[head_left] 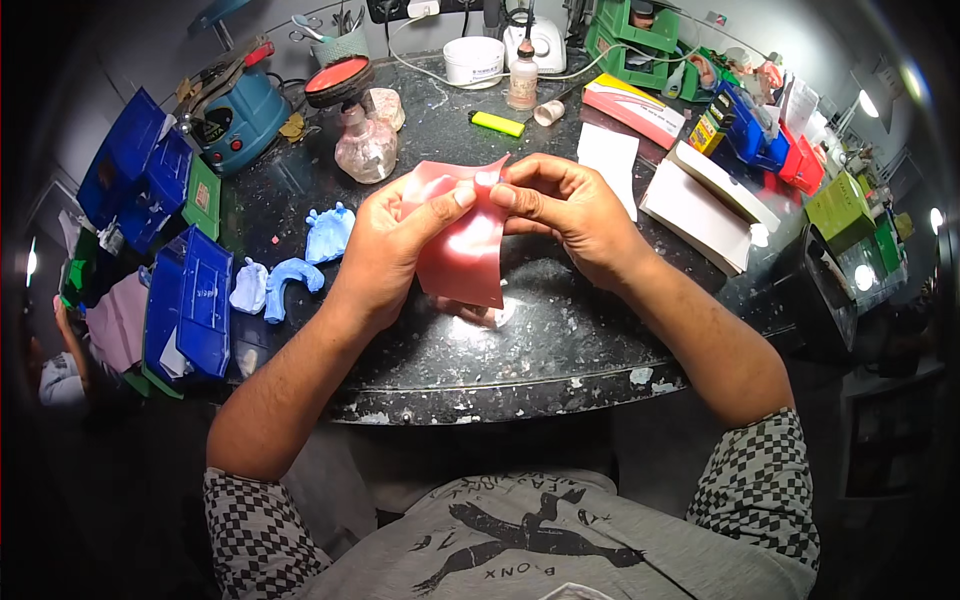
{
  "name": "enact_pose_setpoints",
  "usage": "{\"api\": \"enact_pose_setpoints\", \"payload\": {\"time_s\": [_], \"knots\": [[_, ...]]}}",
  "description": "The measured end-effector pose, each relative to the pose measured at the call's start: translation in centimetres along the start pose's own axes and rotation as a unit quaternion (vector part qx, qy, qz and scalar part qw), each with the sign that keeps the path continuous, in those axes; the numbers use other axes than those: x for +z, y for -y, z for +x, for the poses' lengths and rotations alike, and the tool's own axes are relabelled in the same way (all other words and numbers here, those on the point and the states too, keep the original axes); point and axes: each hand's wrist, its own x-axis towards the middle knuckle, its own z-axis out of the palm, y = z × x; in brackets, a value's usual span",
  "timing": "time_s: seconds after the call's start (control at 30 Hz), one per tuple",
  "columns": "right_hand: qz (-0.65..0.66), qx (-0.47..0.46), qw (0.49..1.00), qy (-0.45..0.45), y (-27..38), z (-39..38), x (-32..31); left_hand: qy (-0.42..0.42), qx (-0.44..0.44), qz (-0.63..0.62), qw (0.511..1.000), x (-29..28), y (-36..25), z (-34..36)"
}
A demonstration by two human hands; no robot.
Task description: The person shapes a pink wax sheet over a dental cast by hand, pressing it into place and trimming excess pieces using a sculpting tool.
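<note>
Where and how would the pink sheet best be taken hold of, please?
The pink sheet is probably best pinched lightly at its exposed lower edge, from the near side: it looks thin and flexible, and the left hand and right hand occupy its left side and upper right part.

There is one pink sheet (pixel 455 250), with two blue moulds (pixel 328 236) and one whitish mould (pixel 249 287) at left, and one lighter (pixel 497 124) farther off.
</note>
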Motion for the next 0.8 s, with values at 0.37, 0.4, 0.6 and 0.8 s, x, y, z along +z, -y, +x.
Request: {"api": "enact_pose_setpoints", "payload": {"time_s": [0.37,0.4,0.6,0.8], "knots": [[0.039,0.051,0.998,-0.001,-0.1,0.2,-0.2,-0.037,0.054,0.061,0.996,0.9,0.2,-0.4],[0.058,0.032,0.998,0.015,-0.2,0.2,-0.2,-0.036,0.064,0.074,0.995,0.7,0.2,-0.3],[0.127,0.026,0.991,0.043,0.1,0.0,-0.1,-0.036,0.097,0.124,0.987,0.1,0.2,-0.3],[0.113,0.023,0.993,0.035,-0.2,0.1,-0.4,-0.039,0.102,0.141,0.984,0.3,0.1,-0.1]]}}
